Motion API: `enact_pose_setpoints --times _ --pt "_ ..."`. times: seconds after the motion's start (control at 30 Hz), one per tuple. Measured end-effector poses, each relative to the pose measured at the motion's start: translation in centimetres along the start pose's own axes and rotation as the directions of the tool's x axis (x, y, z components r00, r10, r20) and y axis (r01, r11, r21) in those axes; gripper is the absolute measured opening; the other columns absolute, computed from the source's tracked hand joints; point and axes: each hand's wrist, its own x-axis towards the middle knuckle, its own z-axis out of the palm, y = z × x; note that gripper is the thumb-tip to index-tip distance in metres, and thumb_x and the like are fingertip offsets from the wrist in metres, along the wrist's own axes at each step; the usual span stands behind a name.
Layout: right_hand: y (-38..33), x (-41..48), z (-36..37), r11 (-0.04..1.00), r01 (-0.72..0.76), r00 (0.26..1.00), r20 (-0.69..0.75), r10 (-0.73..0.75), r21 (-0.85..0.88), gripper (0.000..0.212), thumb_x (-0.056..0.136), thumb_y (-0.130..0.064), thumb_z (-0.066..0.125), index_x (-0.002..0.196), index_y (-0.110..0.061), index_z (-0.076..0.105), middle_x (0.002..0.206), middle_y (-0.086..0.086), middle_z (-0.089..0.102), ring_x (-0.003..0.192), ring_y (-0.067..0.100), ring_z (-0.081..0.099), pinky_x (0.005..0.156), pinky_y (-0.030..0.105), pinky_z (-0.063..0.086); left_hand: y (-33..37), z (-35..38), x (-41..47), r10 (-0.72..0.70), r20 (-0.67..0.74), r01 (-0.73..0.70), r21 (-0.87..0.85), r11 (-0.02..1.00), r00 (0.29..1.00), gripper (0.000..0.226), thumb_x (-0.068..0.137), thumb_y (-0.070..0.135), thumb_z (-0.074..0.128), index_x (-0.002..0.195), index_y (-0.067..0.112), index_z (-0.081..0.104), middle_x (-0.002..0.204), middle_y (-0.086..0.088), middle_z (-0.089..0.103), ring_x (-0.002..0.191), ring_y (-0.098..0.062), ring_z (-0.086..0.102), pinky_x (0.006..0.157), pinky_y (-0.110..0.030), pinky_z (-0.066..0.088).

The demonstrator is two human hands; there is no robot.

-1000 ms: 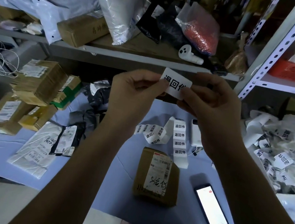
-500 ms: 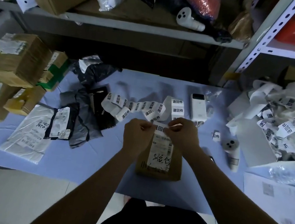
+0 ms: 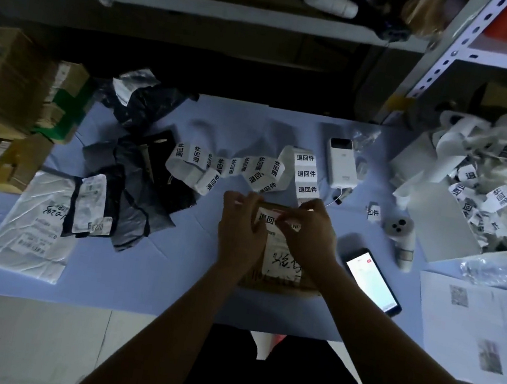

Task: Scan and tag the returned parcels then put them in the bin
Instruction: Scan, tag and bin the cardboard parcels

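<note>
A brown cardboard parcel (image 3: 279, 280) with a white shipping label lies on the blue table (image 3: 149, 275) in front of me. A white return sticker (image 3: 266, 219) lies against its far end. My left hand (image 3: 240, 229) rests on the parcel, thumb pressing the sticker's left edge. My right hand (image 3: 308, 232) pinches the sticker's right end, hiding that part. A strip of the same stickers (image 3: 249, 168) curls just behind the parcel.
A lit phone (image 3: 371, 280) lies right of the parcel, with a white handheld scanner (image 3: 400, 241) and a white printer box (image 3: 342, 163) beyond. Black bags (image 3: 135, 188), a white bag (image 3: 32, 226) and brown boxes (image 3: 7, 82) crowd the left. Peeled backing paper (image 3: 491, 179) is piled at right.
Both hands carried the sticker down from chest height to the parcel, and it now lies against the parcel's top. My head tilted further down.
</note>
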Motion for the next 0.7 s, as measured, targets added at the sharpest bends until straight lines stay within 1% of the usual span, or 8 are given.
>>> enact_pose_setpoints --times 0.07,0.17,0.23,0.3,0.37,0.5,0.6,0.7 --pt "0.9 -1.0 0.2 0.999 -0.034 0.998 -0.044 0.032 -0.028 0.018 0.091 -0.038 0.072 0.104 -0.028 0.079 0.119 0.0 0.054 0.109 0.022 0.054 0.085 0.039 0.051 -1.3 0.0 0.1 0.031 0.107 -0.032 0.014 0.999 0.994 0.023 0.094 0.014 0.063 0.115 0.02 0.069 0.13 -0.004 0.045 0.111 -0.019 0.057 0.09 -0.035 0.053" --pt "2.4 -2.4 0.3 0.975 -0.199 0.97 -0.121 0.21 0.101 0.035 0.086 -0.042 0.076 0.113 -0.02 0.07 0.128 0.006 0.049 0.114 0.027 0.055 0.084 0.041 0.055 -2.6 -0.6 -0.3 -0.108 0.194 0.158 -0.264 0.952 0.975 0.023 0.097 0.016 0.063 0.112 0.031 0.072 0.119 0.001 0.059 0.113 -0.016 0.061 0.097 -0.032 0.052" --pt "3.3 -3.0 -0.1 0.913 -0.342 0.929 -0.063 0.364 0.224 0.059 0.08 -0.047 0.081 0.125 -0.016 0.058 0.13 0.009 0.053 0.111 0.028 0.06 0.084 0.045 0.057 -3.0 -0.9 -1.3 -0.184 0.194 0.251 -0.418 0.873 0.964 0.022 0.095 0.021 0.069 0.107 0.04 0.07 0.112 0.009 0.07 0.106 -0.009 0.067 0.088 -0.026 0.057" --pt "3.9 -3.8 -0.3 0.855 -0.417 0.903 0.031 0.429 0.309 0.068 0.078 -0.049 0.083 0.129 -0.013 0.056 0.123 0.009 0.066 0.104 0.026 0.067 0.085 0.045 0.059 -3.4 -1.2 -2.8 -0.287 0.185 0.342 -0.507 0.792 0.94 0.022 0.088 0.029 0.077 0.103 0.044 0.069 0.101 0.016 0.075 0.096 -0.002 0.07 0.074 -0.018 0.057" --pt "4.4 -5.1 -0.2 0.822 -0.417 0.906 0.11 0.408 0.387 0.065 0.077 -0.049 0.084 0.128 -0.014 0.061 0.115 0.006 0.073 0.097 0.023 0.072 0.083 0.047 0.062 -3.7 -1.3 -4.7 -0.33 0.25 0.413 -0.497 0.763 0.91 0.026 0.087 0.032 0.079 0.108 0.042 0.068 0.103 0.016 0.075 0.099 -0.005 0.07 0.075 -0.015 0.055" --pt "4.9 -7.5 0.3 0.791 -0.353 0.936 0.208 0.285 0.501 0.053 0.077 -0.039 0.086 0.123 -0.024 0.066 0.106 -0.002 0.076 0.096 0.018 0.074 0.085 0.047 0.062 -3.0 -0.6 -8.3 -0.213 0.383 0.388 -0.47 0.793 0.899 0.065 0.093 0.011 0.071 0.15 0.028 0.044 0.136 0.011 0.059 0.124 -0.009 0.057 0.093 -0.01 0.048" --pt "4.7 -9.3 0.6 0.778 -0.301 0.953 0.191 0.234 0.551 0.042 0.078 -0.035 0.085 0.116 -0.031 0.069 0.105 -0.005 0.076 0.1 0.019 0.072 0.089 0.048 0.06 -1.6 -1.5 -10.7 -0.236 0.329 0.375 -0.473 0.797 0.915 0.074 0.092 0.013 0.071 0.155 0.03 0.036 0.143 0.006 0.056 0.125 -0.009 0.056 0.1 -0.021 0.048" --pt "3.1 -11.2 -0.2 0.796 -0.207 0.978 0.141 0.154 0.569 0.041 0.076 -0.049 0.081 0.114 -0.04 0.068 0.1 -0.015 0.074 0.095 0.013 0.071 0.084 0.046 0.061 -0.5 -4.4 -12.2 -0.228 0.224 0.311 -0.486 0.817 0.948 0.072 0.089 0.02 0.072 0.149 0.041 0.039 0.136 0.008 0.058 0.122 -0.006 0.056 0.095 -0.021 0.05"
